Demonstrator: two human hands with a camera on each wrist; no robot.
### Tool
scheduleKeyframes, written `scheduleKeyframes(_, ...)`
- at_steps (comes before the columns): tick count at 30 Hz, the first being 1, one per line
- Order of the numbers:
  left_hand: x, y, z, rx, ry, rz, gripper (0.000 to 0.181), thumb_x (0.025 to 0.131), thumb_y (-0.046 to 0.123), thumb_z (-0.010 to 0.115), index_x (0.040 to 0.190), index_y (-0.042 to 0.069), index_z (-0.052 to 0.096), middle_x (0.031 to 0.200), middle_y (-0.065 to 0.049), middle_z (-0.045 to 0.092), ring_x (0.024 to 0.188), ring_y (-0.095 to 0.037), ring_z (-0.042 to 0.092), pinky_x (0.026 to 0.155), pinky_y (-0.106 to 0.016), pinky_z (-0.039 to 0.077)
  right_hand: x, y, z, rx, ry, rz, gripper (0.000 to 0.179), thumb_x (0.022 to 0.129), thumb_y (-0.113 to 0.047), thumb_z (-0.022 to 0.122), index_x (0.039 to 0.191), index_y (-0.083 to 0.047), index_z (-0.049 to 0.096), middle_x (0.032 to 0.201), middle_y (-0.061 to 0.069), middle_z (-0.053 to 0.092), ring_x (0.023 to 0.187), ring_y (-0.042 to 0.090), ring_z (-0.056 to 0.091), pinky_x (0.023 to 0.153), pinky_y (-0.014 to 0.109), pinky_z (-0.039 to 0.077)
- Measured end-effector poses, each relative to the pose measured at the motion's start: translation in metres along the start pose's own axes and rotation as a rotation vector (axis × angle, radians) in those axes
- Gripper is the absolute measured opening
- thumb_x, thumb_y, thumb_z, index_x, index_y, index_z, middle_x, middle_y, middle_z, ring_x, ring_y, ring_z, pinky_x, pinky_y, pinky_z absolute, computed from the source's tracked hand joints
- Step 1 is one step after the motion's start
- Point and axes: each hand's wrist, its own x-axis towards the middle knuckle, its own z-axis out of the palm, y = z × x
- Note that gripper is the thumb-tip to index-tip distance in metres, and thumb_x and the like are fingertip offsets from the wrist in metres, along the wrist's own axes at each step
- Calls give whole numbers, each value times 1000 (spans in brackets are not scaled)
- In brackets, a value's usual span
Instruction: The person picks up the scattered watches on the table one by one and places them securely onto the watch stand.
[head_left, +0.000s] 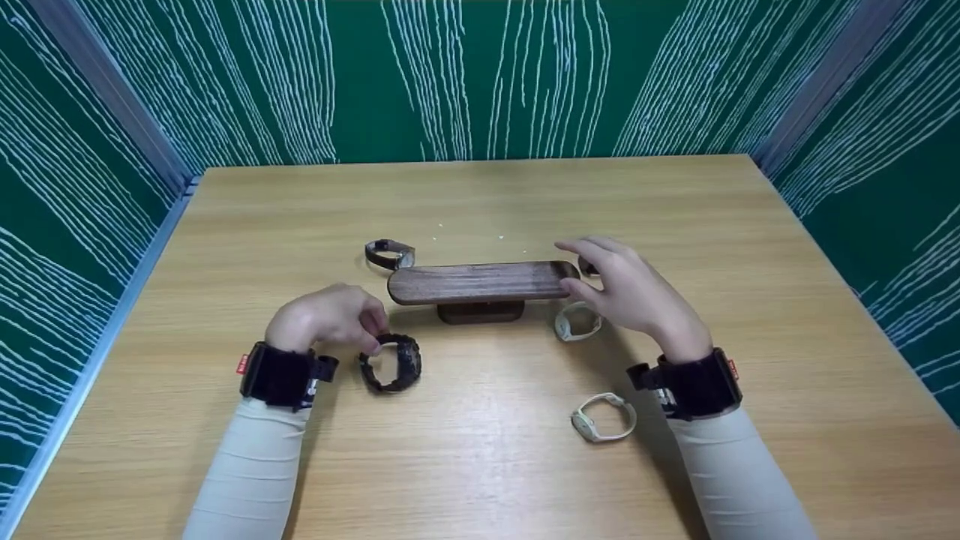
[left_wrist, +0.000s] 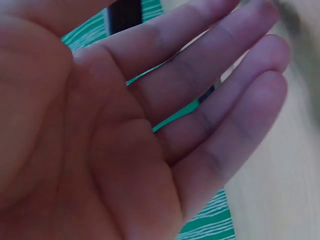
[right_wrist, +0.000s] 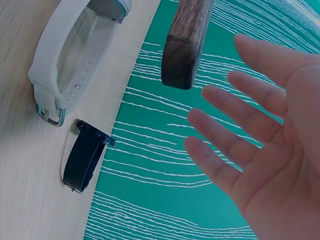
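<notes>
At the wooden watch stand's left front, my left hand (head_left: 330,319) pinches the top of the strap of a chunky black watch (head_left: 409,364) with thumb and index finger. In the left wrist view that hand's other fingers (left_wrist: 200,75) extend loosely, and the pinch lies outside the picture. The dark wooden stand (head_left: 480,283) has a long rounded bar on a short base. Beside the bar's right end, my right hand (head_left: 630,289) is spread with nothing in it. Its fingers stand apart from the bar (right_wrist: 182,55) in the right wrist view.
A brown-strapped watch (head_left: 390,255) lies behind the stand's left end. Under the right hand is a pale watch (head_left: 577,322), with a second pale watch (head_left: 604,418) nearer the front. A dark watch (head_left: 588,265) is partly hidden behind the right fingers. Green walls enclose the table (head_left: 480,202).
</notes>
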Motion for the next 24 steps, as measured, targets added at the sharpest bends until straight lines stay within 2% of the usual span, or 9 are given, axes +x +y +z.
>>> scheduleKeyframes(4, 5, 2, 6, 23, -20, -35, 41, 85, 21, 89, 123, 12, 74, 115, -2, 76, 112, -26, 68, 106, -52, 50, 0, -2, 1, 2, -6, 8, 52, 103, -18, 72, 152, -8, 56, 146, 15, 62, 133, 35, 60, 112, 54, 49)
scheduleKeyframes(8, 10, 3, 9, 40, -7, -29, 38, 86, 19, 88, 121, 12, 74, 117, -5, 75, 113, -28, 67, 105, -52, 51, 0, -3, 2, -10, -17, 17, 52, 104, -20, 72, 152, -10, 57, 148, 14, 61, 138, 34, 57, 114, 55, 47)
scheduleKeyframes(16, 15, 4, 10, 117, 21, 81, 11, 93, 16, 80, 103, 16, 80, 107, 0, 76, 103, -23, 64, 97, -46, 51, 1, -3, 4, -16, -15, 14, 51, 103, -21, 72, 151, -9, 58, 145, 14, 62, 136, 34, 58, 114, 54, 47)
scheduleKeyframes(19, 13, 5, 9, 121, 28, 110, 8, 92, 17, 81, 100, 17, 82, 103, 2, 76, 97, -20, 63, 93, -42, 51, 2, -3, 5, -18, -17, 15, 51, 103, -21, 72, 150, -8, 58, 145, 14, 63, 136, 34, 58, 114, 54, 47)
scheduleKeyframes(24, 8, 6, 4, 71, 20, 143, 10, 92, 22, 84, 99, 15, 81, 97, 4, 77, 88, -15, 65, 85, -36, 52, 2, -4, 5, -21, -18, 8, 49, 103, -21, 72, 148, -7, 60, 143, 15, 64, 133, 35, 59, 111, 54, 49)
